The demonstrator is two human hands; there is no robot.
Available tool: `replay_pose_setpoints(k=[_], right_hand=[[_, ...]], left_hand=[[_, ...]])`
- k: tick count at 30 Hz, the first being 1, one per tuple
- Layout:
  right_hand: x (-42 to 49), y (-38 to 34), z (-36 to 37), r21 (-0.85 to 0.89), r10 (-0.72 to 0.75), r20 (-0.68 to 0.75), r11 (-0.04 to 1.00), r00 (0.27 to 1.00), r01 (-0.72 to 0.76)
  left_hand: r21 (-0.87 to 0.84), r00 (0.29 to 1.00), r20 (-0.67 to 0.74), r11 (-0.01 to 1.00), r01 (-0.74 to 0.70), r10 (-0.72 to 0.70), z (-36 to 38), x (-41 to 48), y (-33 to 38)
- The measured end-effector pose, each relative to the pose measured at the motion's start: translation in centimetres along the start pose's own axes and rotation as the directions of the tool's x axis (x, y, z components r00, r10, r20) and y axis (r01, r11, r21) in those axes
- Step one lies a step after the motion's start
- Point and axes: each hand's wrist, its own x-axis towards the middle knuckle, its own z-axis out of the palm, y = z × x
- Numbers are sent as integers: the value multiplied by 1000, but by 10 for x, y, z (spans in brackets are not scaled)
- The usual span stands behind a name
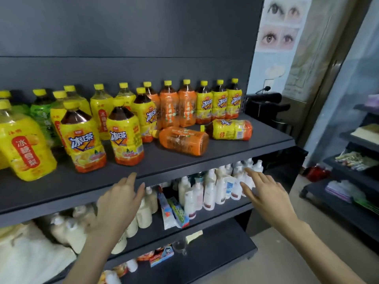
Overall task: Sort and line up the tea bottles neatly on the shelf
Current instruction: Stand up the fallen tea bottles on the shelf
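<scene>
Several tea bottles with yellow caps stand unevenly on the dark shelf (235, 147). An orange bottle (181, 140) lies on its side near the shelf's front, and a yellow iced-tea bottle (229, 129) lies on its side just behind it to the right. Two yellow iced-tea bottles (84, 140) (125, 138) stand forward of the rest, a big yellow pear-drink bottle (24, 148) stands at the left, and a green bottle (42, 114) stands further back. My left hand (118, 199) hovers open below the shelf's front edge. My right hand (264, 193) is open too, lower right, holding nothing.
Below, a second shelf (223, 212) holds white lotion bottles (209, 193) and toothpaste boxes (174, 210). A lower shelf carries a small glass (180, 245). A side rack (348, 193) with goods stands at the right, and a black device (264, 103) sits past the shelf's right end.
</scene>
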Motion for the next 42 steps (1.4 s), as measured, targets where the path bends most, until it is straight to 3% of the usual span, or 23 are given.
replay_pose_setpoints(k=[7,16,22,24,29,32,36,39,42], right_hand=[[53,42,6,19,-113,68,994,991,112],[150,40,20,31,-205,68,979,976,203],[223,38,38,64,-279,108,960,954,273],[246,42,43,59,-303,162,953,939,297],[304,52,53,96,-321,307,947,896,307],[329,55,59,110,-337,399,941,853,320],[351,60,61,117,-340,519,937,784,329],[361,61,61,136,-344,567,935,748,326],[366,63,63,169,-368,561,928,742,333]], left_hand=[[49,999,21,998,40,-41,31,27,72],[46,999,22,998,44,-45,54,113,101],[-153,932,289,950,270,-219,83,173,101],[-241,895,376,907,346,-242,93,180,101],[-463,849,416,728,505,-325,110,188,106],[-591,810,433,555,586,-395,116,196,105],[-708,710,499,239,665,-497,122,209,101],[-700,667,510,189,689,-543,121,213,102],[-716,670,485,185,673,-562,120,215,107]])
